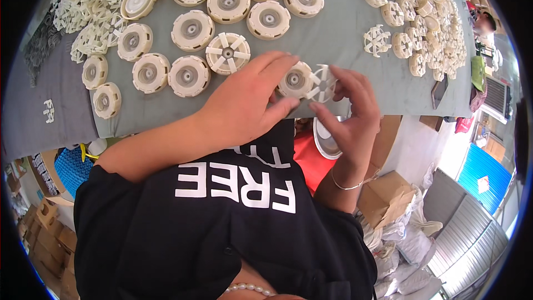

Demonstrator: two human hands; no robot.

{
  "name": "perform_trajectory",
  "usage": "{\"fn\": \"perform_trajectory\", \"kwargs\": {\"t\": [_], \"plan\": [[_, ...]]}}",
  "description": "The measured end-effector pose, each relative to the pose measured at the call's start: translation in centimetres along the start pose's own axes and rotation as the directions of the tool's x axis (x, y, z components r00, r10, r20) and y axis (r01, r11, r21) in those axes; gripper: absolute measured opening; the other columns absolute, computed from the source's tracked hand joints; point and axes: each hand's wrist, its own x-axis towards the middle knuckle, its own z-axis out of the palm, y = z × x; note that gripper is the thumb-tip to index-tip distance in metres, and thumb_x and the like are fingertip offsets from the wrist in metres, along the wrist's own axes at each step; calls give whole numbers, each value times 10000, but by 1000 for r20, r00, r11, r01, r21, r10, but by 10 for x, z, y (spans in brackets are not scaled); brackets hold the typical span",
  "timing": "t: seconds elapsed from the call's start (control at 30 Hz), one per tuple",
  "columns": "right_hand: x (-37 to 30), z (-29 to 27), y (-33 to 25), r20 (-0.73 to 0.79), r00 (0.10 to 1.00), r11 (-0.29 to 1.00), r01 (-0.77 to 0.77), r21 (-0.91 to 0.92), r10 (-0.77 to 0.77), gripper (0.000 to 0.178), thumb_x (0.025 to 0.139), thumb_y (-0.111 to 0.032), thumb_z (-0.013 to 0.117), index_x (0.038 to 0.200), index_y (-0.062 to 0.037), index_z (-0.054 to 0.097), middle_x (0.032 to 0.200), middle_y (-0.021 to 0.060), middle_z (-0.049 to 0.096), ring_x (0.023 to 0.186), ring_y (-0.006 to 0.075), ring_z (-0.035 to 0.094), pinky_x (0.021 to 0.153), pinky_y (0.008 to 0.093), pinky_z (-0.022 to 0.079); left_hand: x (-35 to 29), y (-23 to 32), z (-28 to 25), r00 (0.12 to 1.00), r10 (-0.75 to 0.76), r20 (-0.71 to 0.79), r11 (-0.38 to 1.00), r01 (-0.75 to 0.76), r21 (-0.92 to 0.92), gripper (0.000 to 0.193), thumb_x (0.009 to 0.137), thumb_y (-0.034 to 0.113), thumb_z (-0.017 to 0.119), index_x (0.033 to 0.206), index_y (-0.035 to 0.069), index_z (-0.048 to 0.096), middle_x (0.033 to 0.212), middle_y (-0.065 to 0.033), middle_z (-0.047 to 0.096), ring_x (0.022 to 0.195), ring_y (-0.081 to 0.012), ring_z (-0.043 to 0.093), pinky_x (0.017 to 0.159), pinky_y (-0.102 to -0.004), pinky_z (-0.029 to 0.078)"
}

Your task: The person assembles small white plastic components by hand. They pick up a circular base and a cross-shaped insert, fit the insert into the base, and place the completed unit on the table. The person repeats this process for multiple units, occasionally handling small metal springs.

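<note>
Disc [294,80], round and cream, appears between the two hands near the close edge of the table [333,28]; whether it rests on the cover or is raised cannot be told. The left hand [244,100] holds it, thumb and fingers spread about its rim. The right hand [355,108] pinches a spoked ring [321,84], fingers parted by the ring's width; the ring stands tilted at the disc's right side.

Table: grey-green cover, darker grey surface [28,128] adjoining at left, with one small spoked piece [49,111] upon it. Loose discs [270,19] lie clustered at centre and left; one capped disc [228,54], nearest the left hand, carries spokes. A left heap [91,14] of spoked pieces fills the far left corner, a right heap [430,25] the far right. One lone ring [377,40] lies beside the latter, and a dark slab [439,94] at the near right edge.

Room: below the table, a metal bowl [327,139] near red material [306,158]; at left, a blue basket [75,169] and stacked cartons [49,216]; at right, a cardboard box [387,199], pale sacks [413,241], ribbed metal sheets [463,233] and a blue panel [486,169].
</note>
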Motion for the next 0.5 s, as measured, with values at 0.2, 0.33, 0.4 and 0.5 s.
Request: {"fn": "perform_trajectory", "kwargs": {"t": [0.2,0.33,0.4,0.5], "plan": [[-1,24,-18,30,999,993,-12,-116,15,580,753,-116,926,1293,-35,730,1198,137,689,1017,316,707,833,402,593,2,-15,7,994,51,-97,990,-63,-124,456,1025,107,645,1467,20,574,1397,-167,578,814,-182,690,760,-316,579],[-2,32,-19,27,999,986,-13,-165,18,570,775,-128,914,1302,-26,723,1197,139,684,1028,329,699,848,408,590,4,-15,11,992,2,-123,987,-22,-161,413,1032,67,622,1441,13,595,1310,-147,588,772,-163,686,721,-301,585],[-1,35,-21,5,1000,975,1,-223,0,578,779,-137,912,1310,-18,716,1197,142,683,1030,334,698,854,411,588,7,-17,12,991,-16,-131,985,-7,-171,401,1035,59,618,1432,11,602,1271,-138,589,751,-155,684,699,-298,588],[-6,40,-16,-2,1000,973,-28,-229,28,583,783,-134,910,1315,-6,707,1184,146,684,1027,339,697,857,418,587,9,-17,15,991,-1,-133,991,-17,-133,398,1031,50,625,1426,6,607,1244,-130,586,736,-147,681,670,-294,590]]}}
